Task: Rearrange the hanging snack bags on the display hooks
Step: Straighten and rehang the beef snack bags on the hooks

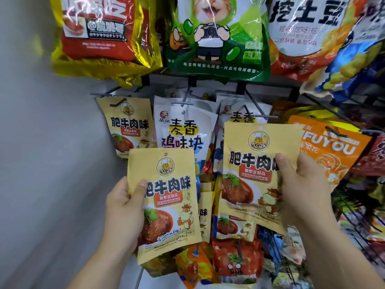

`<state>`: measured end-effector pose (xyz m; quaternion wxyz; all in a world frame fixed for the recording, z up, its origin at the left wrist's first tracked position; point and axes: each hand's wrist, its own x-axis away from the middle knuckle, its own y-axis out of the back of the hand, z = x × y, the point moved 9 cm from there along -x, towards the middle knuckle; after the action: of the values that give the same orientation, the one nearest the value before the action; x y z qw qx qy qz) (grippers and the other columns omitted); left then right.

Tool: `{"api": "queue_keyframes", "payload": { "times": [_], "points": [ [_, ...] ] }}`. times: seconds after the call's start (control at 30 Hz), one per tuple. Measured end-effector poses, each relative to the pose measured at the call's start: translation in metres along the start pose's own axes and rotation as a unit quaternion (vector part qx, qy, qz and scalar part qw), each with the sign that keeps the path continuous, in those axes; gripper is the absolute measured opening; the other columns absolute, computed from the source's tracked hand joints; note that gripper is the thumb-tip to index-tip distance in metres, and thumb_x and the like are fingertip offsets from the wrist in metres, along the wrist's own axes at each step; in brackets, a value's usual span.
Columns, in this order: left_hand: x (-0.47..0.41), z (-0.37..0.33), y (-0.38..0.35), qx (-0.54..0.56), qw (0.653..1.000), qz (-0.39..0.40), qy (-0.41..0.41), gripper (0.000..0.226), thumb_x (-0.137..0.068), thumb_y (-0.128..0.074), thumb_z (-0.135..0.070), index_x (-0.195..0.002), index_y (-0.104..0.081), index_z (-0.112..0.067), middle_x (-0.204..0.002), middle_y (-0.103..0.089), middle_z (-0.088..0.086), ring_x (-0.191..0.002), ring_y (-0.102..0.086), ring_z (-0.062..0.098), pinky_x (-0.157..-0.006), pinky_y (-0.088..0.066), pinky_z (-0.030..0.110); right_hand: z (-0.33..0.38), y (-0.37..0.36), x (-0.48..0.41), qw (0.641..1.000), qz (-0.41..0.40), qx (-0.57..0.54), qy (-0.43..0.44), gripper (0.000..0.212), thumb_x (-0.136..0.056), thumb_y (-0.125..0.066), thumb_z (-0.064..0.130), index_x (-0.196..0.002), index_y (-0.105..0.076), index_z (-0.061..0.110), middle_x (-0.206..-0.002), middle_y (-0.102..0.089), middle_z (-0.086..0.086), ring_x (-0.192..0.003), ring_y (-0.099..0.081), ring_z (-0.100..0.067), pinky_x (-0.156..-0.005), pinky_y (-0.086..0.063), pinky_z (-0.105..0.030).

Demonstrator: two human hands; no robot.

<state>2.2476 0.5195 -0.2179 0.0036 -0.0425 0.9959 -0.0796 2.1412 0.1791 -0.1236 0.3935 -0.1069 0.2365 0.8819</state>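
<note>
My left hand (123, 203) grips a yellow beef-flavour snack bag (168, 205) by its left edge, thumb on the front. My right hand (300, 184) holds a second yellow bag of the same kind (252, 170) by its right edge, a little higher and close to the tip of a display hook (264, 116). A third matching yellow bag (127, 124) hangs on the leftmost hook. White bags (183, 130) with yellow and black lettering hang on the middle hook, and another white bag (239, 113) shows behind the right-hand bag.
Large red (100, 28), green (216, 36) and orange-white (306, 34) bags hang in the row above. An orange bag (333, 151) hangs to the right, with more wire racks of snacks beyond. Red and orange packets (235, 259) hang below. A grey wall (41, 142) runs along the left.
</note>
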Motion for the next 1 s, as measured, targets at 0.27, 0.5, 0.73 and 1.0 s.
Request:
{"api": "queue_keyframes", "payload": {
  "times": [0.27, 0.5, 0.73, 1.0],
  "points": [
    [0.016, 0.012, -0.001, -0.007, 0.999, 0.034, 0.009, 0.018, -0.107, -0.053, -0.015, -0.107, -0.071, -0.019, -0.093, -0.082, 0.002, -0.082, -0.08, 0.022, -0.064, -0.062, 0.035, -0.022, -0.04, 0.057, 0.984, 0.148, -0.058, -0.075, 0.018, -0.106, -0.055, 0.024, -0.1, -0.073, 0.022, -0.09, -0.081, -0.002, -0.077, -0.078, -0.024, -0.065, -0.063, -0.046],
    [0.027, 0.02, -0.003, -0.031, 0.998, 0.062, -0.002, 0.025, -0.108, -0.051, -0.01, -0.114, -0.073, -0.021, -0.103, -0.081, -0.006, -0.096, -0.077, 0.011, -0.075, -0.057, 0.021, -0.048, -0.112, 0.076, 0.975, 0.195, -0.025, -0.107, 0.019, -0.105, -0.055, 0.036, -0.102, -0.067, 0.021, -0.097, -0.078, 0.0, -0.088, -0.075, -0.019, -0.08, -0.061, -0.051],
    [0.03, 0.036, 0.014, -0.023, 0.999, 0.024, 0.022, 0.024, -0.108, -0.052, -0.026, -0.104, -0.074, -0.02, -0.095, -0.079, 0.015, -0.084, -0.072, 0.041, -0.08, -0.053, 0.046, -0.045, -0.162, 0.092, 0.958, 0.27, -0.048, -0.081, 0.019, -0.107, -0.053, 0.029, -0.122, -0.064, 0.032, -0.107, -0.076, 0.015, -0.093, -0.071, 0.0, -0.083, -0.061, -0.033],
    [0.039, 0.019, 0.036, -0.045, 0.996, -0.076, 0.007, 0.041, -0.112, -0.039, -0.029, -0.088, -0.071, -0.02, -0.078, -0.08, -0.003, -0.08, -0.077, 0.025, -0.069, -0.052, 0.027, -0.04, -0.201, 0.094, 0.958, 0.277, -0.034, -0.062, 0.028, -0.104, -0.055, 0.042, -0.094, -0.066, 0.018, -0.087, -0.072, -0.002, -0.079, -0.07, -0.023, -0.071, -0.059, -0.051]
  ]
}}
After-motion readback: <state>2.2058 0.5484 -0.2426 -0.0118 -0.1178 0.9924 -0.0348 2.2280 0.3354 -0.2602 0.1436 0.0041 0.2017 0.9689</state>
